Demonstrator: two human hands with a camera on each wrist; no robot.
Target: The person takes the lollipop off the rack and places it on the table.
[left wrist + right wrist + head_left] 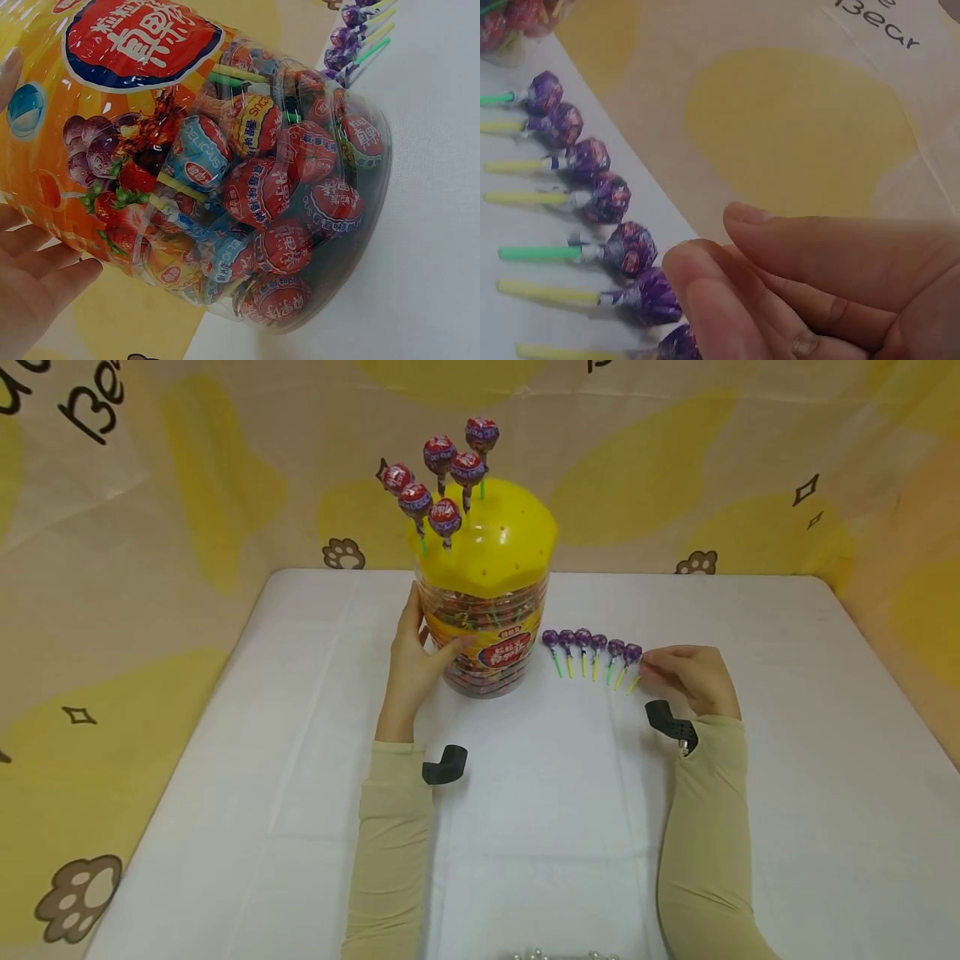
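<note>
A clear plastic candy jar (480,610) with a yellow dome lid (517,527) stands upright on the table. My left hand (417,660) grips its left side, thumb across the front label. Wrapped lollipops fill the jar, as the left wrist view shows. Several red-and-purple lollipops (446,518) stick up from the lid's left part. To the jar's right, purple lollipops (634,249) with green and yellow sticks lie side by side in a row. At the row's right end is my right hand (693,677), fingers loosely bent, fingertips right at the last lollipop (679,343), whose head they partly cover.
A white cloth covers the table (540,810). Behind it hangs a yellow-patterned backdrop (645,460) with paw prints, which also closes in both sides. Small pearl-like beads (536,955) show at the near edge. Black mounts (447,765) sit on both sleeved wrists.
</note>
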